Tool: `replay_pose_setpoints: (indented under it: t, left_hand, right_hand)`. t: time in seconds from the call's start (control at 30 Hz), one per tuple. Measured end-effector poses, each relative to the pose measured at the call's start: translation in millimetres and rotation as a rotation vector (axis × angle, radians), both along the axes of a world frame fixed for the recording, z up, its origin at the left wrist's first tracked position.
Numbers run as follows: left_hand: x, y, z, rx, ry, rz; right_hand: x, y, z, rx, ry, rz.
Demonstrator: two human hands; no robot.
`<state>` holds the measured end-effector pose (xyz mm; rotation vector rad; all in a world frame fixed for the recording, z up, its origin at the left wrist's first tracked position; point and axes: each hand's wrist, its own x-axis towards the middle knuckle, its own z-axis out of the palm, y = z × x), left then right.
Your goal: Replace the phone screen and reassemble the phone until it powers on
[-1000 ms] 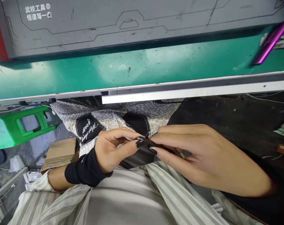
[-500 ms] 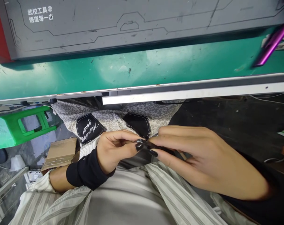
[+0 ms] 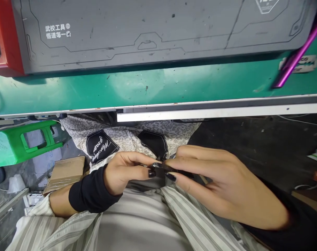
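Note:
Between my two hands, above my lap, is a small dark, shiny flat piece (image 3: 160, 169) seen nearly edge-on; its kind I cannot make out. My left hand (image 3: 128, 170) pinches its left end between thumb and fingers. From the other side my right hand (image 3: 216, 177) grips it, thumb below and fingers above. Most of the piece's right part is hidden by the right fingers. Both hands are in front of the bench edge, off the worktop.
A grey machine (image 3: 103, 38) with a red end (image 3: 10, 45) stands on the green worktop (image 3: 108, 90). A purple rod (image 3: 291, 66) lies at the right over a razor blade (image 3: 310, 63). A white rail (image 3: 200, 113) runs under the bench edge. At left are a green stool (image 3: 12, 146) and cardboard (image 3: 66, 170).
The view has shifted, so the bench and machine appear lower. Both hands keep their grip on the dark piece, which is tilted slightly differently, showing a little more of its surface.

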<state>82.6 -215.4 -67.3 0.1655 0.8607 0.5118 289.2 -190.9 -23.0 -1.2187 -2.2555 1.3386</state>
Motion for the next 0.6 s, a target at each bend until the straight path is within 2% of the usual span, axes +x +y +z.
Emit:
replay_pose_setpoints:
  t: [0.13,0.3,0.6]
  left_hand:
    - [-4.9,-2.7,4.9,0.018,0.007,-0.027]
    - [-4.0,-3.8,19.4,0.016,0.053,0.015]
    - [-7.1,-13.4,31.6,0.25,0.095,0.053]
  right_hand:
    - [-2.5,0.7,5.9,0.029,-0.009,0.023]
    - [-5.5,-3.1,10.2,0.034,0.005,-0.005]
    - [-9.8,-8.6,25.8,0.092,-0.007,0.034]
